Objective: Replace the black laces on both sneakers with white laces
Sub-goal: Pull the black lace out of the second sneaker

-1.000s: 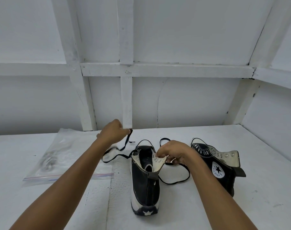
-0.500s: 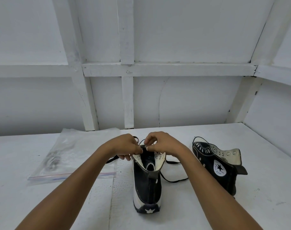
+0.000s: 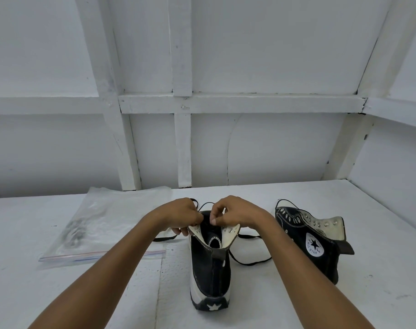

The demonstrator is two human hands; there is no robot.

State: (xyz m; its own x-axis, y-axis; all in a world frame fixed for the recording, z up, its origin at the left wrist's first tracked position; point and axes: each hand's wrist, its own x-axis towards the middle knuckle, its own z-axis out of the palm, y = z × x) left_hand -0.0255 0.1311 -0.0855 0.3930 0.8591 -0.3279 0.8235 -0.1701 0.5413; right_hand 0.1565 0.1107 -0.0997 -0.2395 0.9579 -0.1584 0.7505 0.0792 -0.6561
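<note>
On rt sneaker (image 3: 325, 264): "ALL STAR"; L hand (image 3: 178, 216), R hand (image 3: 237, 212) hold ctr sneaker (image 3: 209, 269).

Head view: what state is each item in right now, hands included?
near sneaker: upright, heel toward camera, collar flaps spread, top eyelets empty.
black lace: loose ends trailing on the table on both sides.
right sneaker: upper eyelets empty, collar flopped open.
plastic bag: lying flat, contents blurred.
left hand: curled round the lace at the left flap.
right hand: pinching the lace at the eyelets.
</note>
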